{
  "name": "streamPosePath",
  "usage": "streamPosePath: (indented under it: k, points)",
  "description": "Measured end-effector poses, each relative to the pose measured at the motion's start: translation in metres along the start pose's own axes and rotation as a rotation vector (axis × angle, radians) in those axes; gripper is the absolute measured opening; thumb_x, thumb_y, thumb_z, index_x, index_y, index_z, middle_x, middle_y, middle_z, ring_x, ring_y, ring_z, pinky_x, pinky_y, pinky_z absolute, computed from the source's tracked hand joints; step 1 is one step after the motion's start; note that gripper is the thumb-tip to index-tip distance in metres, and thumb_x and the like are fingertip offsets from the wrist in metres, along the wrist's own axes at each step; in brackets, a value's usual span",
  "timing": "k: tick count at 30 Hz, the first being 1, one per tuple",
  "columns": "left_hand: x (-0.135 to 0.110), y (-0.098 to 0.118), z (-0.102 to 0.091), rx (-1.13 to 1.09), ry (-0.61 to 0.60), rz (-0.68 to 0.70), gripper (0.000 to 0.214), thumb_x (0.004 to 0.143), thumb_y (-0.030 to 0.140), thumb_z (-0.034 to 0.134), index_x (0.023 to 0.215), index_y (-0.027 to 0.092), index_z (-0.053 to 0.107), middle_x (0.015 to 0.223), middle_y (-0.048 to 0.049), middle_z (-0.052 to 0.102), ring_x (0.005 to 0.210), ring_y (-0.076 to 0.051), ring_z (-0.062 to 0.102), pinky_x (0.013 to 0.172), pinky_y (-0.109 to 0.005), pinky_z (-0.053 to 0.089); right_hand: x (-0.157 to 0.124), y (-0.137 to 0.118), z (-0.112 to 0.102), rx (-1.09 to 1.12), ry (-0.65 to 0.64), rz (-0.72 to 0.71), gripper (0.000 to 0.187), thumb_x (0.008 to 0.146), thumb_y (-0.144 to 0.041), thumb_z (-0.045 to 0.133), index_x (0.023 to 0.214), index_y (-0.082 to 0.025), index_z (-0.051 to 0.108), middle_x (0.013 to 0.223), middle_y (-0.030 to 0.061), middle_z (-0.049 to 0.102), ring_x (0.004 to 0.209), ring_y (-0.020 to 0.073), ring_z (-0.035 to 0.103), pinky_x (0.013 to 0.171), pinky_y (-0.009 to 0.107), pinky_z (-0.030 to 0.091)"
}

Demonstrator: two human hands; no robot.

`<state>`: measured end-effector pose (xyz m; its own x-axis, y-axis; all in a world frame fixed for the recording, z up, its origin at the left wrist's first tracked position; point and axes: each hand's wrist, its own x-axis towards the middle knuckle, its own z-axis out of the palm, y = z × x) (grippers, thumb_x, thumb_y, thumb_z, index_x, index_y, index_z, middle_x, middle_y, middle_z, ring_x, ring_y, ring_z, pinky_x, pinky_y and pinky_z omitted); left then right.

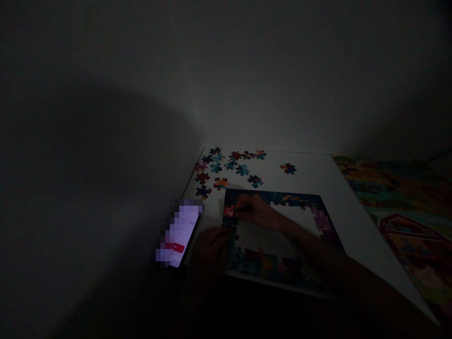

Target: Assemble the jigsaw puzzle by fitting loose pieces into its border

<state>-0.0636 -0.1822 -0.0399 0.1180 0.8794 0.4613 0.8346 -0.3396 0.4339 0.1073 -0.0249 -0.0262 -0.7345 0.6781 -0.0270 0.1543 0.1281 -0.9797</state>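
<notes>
The room is very dark. A partly assembled jigsaw puzzle frame lies on a white table. My right hand reaches across it and pinches a red puzzle piece at the frame's left edge. My left hand rests at the frame's lower left corner, fingers curled; what it holds, if anything, is lost in the dark. Several loose puzzle pieces are scattered at the table's far left.
A lit phone lies at the table's left edge, beside my left hand. A colourful printed mat or sheet covers the area to the right. Walls stand close behind the table.
</notes>
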Motion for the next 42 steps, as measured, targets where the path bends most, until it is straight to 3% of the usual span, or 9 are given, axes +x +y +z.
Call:
streamPosePath:
  k: [19, 35, 42]
  points:
    - [0.004, 0.005, -0.002, 0.04, 0.016, 0.008, 0.028, 0.086, 0.008, 0.046, 0.102, 0.02, 0.066, 0.106, -0.0055, 0.071, 0.099, -0.021, 0.063, 0.085, -0.036, 0.053, -0.003, 0.003, 0.004, -0.146, -0.002, -0.035, 0.013, 0.085, -0.031, 0.063, 0.089, -0.022, 0.056, 0.084, 0.0003, 0.066, 0.078, 0.0161, 0.062, 0.069, 0.028, 0.045]
    - [0.001, 0.001, 0.001, 0.12, -0.012, 0.036, 0.038, 0.087, 0.009, 0.047, 0.118, 0.021, 0.064, 0.12, -0.0074, 0.068, 0.11, -0.022, 0.061, 0.093, -0.039, 0.052, -0.004, -0.004, 0.009, -0.341, 0.013, -0.062, 0.006, 0.087, -0.023, 0.061, 0.09, -0.02, 0.057, 0.083, 0.0007, 0.064, 0.073, 0.0141, 0.057, 0.064, 0.026, 0.039]
    - [0.002, 0.002, 0.001, 0.145, 0.034, 0.065, 0.035, 0.087, 0.009, 0.047, 0.115, 0.021, 0.065, 0.118, -0.0064, 0.07, 0.108, -0.021, 0.062, 0.091, -0.038, 0.053, -0.005, -0.006, 0.009, -0.377, 0.029, -0.066, 0.005, 0.087, -0.021, 0.059, 0.09, -0.02, 0.056, 0.084, 0.002, 0.064, 0.073, 0.0147, 0.057, 0.065, 0.026, 0.04]
